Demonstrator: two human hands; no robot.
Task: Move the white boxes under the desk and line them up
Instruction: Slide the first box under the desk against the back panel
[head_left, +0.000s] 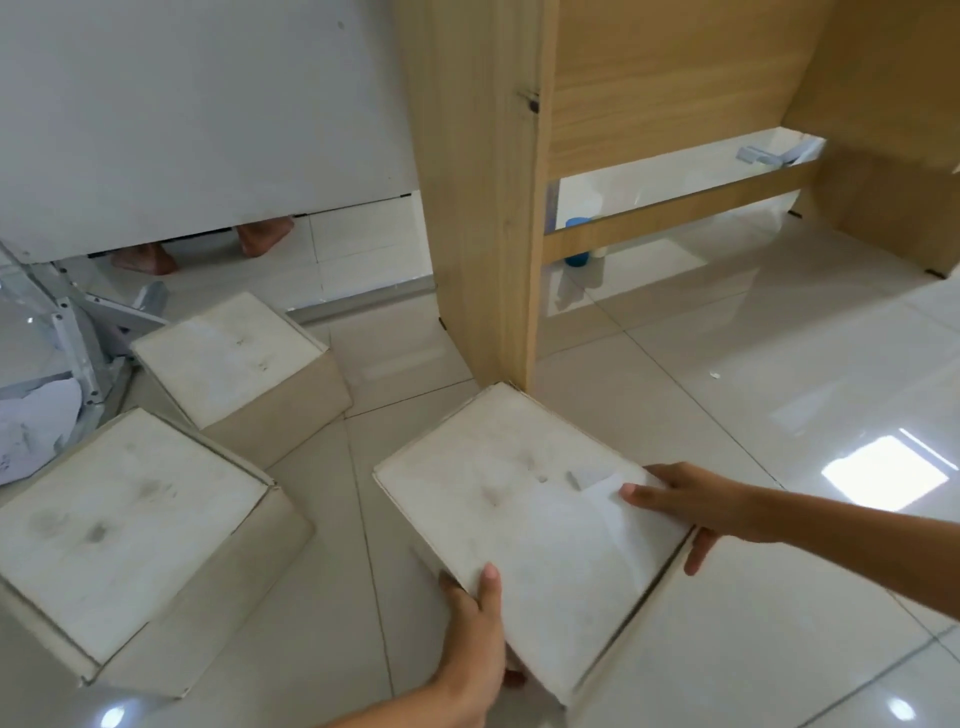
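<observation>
Three white boxes are on the tiled floor. I hold the nearest white box (524, 525) between both hands, just in front of the wooden desk's side panel (483, 208). My left hand (475, 634) grips its near left edge, thumb on the lid. My right hand (685, 509) clasps its right side, fingers over the lid and down the wall. A second white box (234, 358) sits further back on the left. The third white box (119, 540) lies at the near left. The space under the desk (727, 322) opens to the right of the panel.
A grey partition (208, 114) stands behind the left boxes, with a person's bare feet (202, 247) showing beneath it. A metal frame (78, 322) and papers lie at far left. A blue cup (577, 241) stands behind the desk's lower rail (675, 213).
</observation>
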